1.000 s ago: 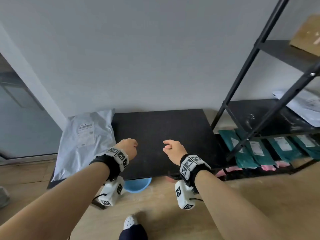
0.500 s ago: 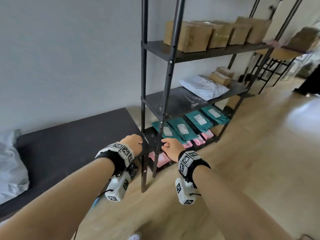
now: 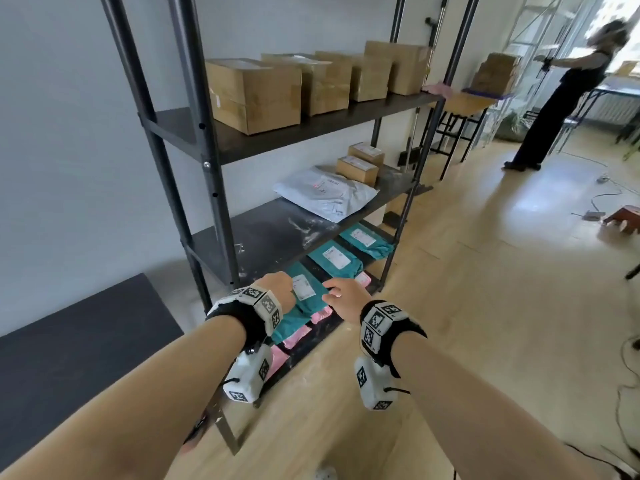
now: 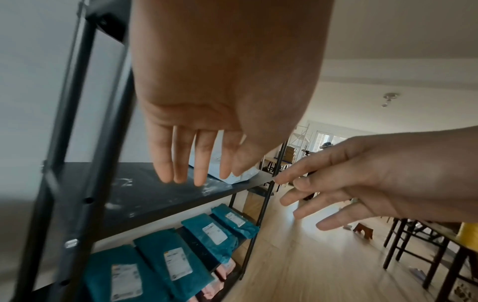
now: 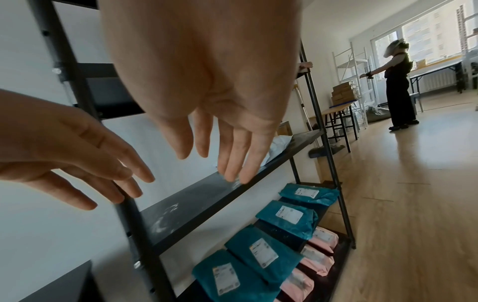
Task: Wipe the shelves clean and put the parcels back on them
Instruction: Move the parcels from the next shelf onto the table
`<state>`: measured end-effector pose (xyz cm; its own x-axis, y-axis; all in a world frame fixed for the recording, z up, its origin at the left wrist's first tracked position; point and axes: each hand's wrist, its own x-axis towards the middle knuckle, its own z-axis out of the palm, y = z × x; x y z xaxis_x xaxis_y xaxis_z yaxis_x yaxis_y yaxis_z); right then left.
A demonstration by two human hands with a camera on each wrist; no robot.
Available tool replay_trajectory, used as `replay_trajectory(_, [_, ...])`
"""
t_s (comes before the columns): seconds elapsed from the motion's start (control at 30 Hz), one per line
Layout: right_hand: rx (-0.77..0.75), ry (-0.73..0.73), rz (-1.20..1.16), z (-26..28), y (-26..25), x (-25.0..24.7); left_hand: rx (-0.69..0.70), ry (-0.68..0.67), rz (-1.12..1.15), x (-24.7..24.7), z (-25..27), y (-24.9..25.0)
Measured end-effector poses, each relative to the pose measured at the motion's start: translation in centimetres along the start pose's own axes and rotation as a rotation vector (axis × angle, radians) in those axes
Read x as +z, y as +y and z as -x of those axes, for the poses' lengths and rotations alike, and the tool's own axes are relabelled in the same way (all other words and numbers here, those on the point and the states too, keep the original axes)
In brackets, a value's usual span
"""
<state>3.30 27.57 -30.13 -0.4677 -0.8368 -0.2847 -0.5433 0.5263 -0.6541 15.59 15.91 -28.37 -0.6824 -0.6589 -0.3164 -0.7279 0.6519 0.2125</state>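
Observation:
A black metal rack stands against the wall. Its middle shelf (image 3: 277, 233) is smeared with white dust (image 5: 165, 220) and carries a grey mailer (image 3: 325, 194) and two small boxes (image 3: 358, 168). Large cardboard boxes (image 3: 256, 93) fill the shelf above. Teal parcels (image 3: 330, 258) and pink parcels (image 3: 294, 336) lie on the bottom shelf. My left hand (image 3: 280, 287) and right hand (image 3: 341, 297) hover side by side in front of the rack's left end, fingers straight and empty (image 4: 181, 163) (image 5: 232, 159). No cloth is in view.
A low black table (image 3: 69, 341) sits left of the rack. Another person (image 3: 561, 98) stands at the far right by tables with boxes (image 3: 495, 74). A small red stool (image 3: 623, 218) and cables lie on the wooden floor.
The view has swung right, from the black table with a grey parcel to the rack. Both hands stayed out in front and now hover before the lower shelves.

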Motion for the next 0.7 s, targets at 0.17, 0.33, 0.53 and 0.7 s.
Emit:
replay_trajectory(0.17, [0.046, 0.006, -0.020, -7.6, 2.6, -5.7, 0.030, 0.021, 0.132, -1.8, -9.6, 4.2])
replay_trajectory(0.33, [0.062, 0.012, -0.039, -14.2, 4.7, -9.6, -0.005, 0.006, 0.131, -3.7, -17.1, 6.2])
replay_trajectory(0.53, [0.058, 0.014, -0.071, -20.6, 7.5, -13.7, -0.069, -0.024, 0.123, -4.3, -23.3, 7.2])
replay_trajectory(0.7, [0.007, -0.014, -0.064, -26.9, 9.4, -17.4, -0.201, 0.071, 0.249, -4.9, -27.7, 8.5])
